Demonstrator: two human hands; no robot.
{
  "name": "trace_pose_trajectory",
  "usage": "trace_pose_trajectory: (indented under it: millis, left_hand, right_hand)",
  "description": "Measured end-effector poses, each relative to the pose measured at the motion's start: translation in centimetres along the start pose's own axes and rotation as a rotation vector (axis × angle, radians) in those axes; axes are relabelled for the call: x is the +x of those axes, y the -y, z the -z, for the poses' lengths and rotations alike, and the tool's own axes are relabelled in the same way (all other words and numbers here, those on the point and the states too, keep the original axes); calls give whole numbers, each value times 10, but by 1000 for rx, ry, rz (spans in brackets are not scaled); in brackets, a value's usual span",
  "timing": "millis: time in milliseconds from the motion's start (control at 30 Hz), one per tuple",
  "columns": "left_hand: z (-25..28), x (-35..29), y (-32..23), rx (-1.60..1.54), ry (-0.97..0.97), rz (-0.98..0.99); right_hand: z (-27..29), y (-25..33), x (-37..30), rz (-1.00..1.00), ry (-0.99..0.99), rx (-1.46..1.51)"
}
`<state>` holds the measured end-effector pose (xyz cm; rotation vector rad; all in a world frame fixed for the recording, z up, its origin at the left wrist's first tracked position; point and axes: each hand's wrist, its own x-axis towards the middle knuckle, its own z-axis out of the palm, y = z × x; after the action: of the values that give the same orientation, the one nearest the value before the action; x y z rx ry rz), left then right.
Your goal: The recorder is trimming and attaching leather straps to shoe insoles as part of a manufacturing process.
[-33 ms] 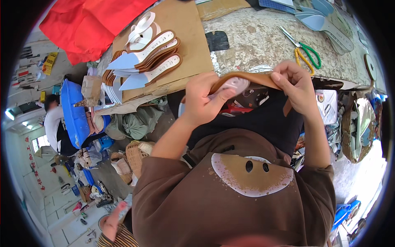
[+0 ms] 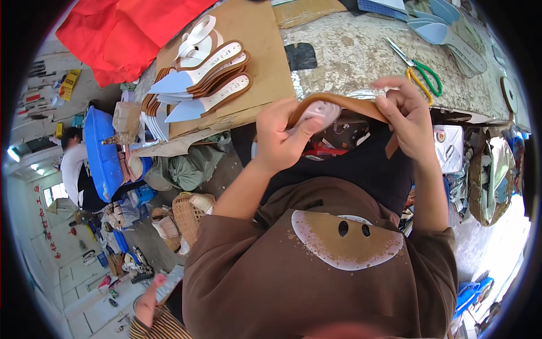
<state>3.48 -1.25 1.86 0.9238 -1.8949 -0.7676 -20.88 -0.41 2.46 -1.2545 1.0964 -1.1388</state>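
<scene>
My left hand [image 2: 282, 133] is closed round an insole [image 2: 322, 113] with a pale underside, its thumb pressed on the face. A brown leather-like strip [image 2: 350, 105] curves along the insole's edge and stretches to my right hand [image 2: 407, 116]. There the strip lies between the thumb and bent fingers, while the index finger is lifted. The strip's loose end [image 2: 391, 147] hangs below that hand. To the left, several brown-edged insoles [image 2: 206, 96] with white and light-blue faces lie stacked on cardboard. White ribbon-like strips [image 2: 196, 45] rest behind them.
Scissors [image 2: 415, 68] with green and yellow handles lie on the worn table [image 2: 350, 45]. Farther right are more light-blue insole pieces [image 2: 446, 37]. Red cloth [image 2: 121, 37] covers the far left corner, with a blue tub [image 2: 101, 152] beside the table. Other people are at the left and lower left.
The right index finger has lifted off the strip and straightened somewhat. The left hand keeps its hold on the insole. At lower left, another person's arm has shifted slightly.
</scene>
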Motion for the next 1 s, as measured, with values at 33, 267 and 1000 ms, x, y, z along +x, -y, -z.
trace_pose_trajectory:
  millis: [33,267,1000]
  left_hand:
    - [-9,-5,0,-240,-219,91]
    - [-26,2,-21,-620,-519,99]
    - [-47,12,-12,-750,-568,627]
  right_hand:
    - [-11,-3,2,6,16,2]
    - [-82,13,-1,348,-111,67]
    - [-61,-52,-7,437,-30,-551]
